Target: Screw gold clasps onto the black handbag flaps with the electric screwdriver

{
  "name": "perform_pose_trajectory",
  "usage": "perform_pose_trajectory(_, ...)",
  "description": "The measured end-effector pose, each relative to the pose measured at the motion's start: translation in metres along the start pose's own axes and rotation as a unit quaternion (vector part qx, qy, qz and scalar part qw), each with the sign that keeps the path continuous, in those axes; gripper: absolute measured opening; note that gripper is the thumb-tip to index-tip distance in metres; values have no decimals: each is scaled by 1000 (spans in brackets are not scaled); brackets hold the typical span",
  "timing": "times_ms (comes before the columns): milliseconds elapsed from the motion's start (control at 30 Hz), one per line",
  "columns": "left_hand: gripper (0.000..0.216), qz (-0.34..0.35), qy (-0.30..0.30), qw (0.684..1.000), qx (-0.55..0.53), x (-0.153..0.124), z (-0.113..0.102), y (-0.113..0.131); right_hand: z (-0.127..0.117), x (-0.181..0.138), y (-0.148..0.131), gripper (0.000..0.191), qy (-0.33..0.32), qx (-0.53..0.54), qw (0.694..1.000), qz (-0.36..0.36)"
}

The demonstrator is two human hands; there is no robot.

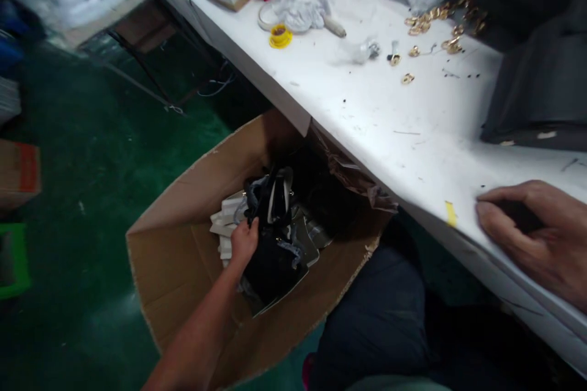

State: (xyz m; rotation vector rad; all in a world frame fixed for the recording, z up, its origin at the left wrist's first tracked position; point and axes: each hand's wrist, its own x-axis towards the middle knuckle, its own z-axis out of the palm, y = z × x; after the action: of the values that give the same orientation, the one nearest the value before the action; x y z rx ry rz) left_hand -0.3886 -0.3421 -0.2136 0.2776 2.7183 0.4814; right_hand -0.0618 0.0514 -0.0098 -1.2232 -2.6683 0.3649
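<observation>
I see the left hand [244,241] at seven o'clock, gripping a black bag [273,272] in a cardboard box [169,275]; past three, the right hand [545,238] rests at the edge of the white table [394,110], gold metal pieces [424,23] scattered toward two.

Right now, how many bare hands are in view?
2: the left hand on a black bag inside the large cardboard box; the right hand by the white table edge.

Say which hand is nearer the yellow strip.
Right. The right hand is at the table, just right of the strip; the left hand is down in the carton, farther off leftward.
</observation>
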Motion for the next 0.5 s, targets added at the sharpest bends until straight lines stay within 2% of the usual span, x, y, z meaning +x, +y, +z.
perform_pose_trajectory(100, 43, 44, 6, 998, -54, -46, -15, 24, 0, -2, 4, 29, 9, -5, 1000, -13)
perform_pose_trajectory(267, 58, 72, 35, 991, -111, -124, -52, 60, 3, -3, 12, 21, 4, 15, 1000, -19)
perform_pose_trajectory(400, 58, 117, 49, 979, -158, -177, -97, 95, -2, -9, 8, 17, 26, 45, 998, -36)
perform_pose_trajectory(500, 54, 108, 73, 974, -187, -204, -140, 119, -10, -11, 5, 15, 32, 77, 994, -72)
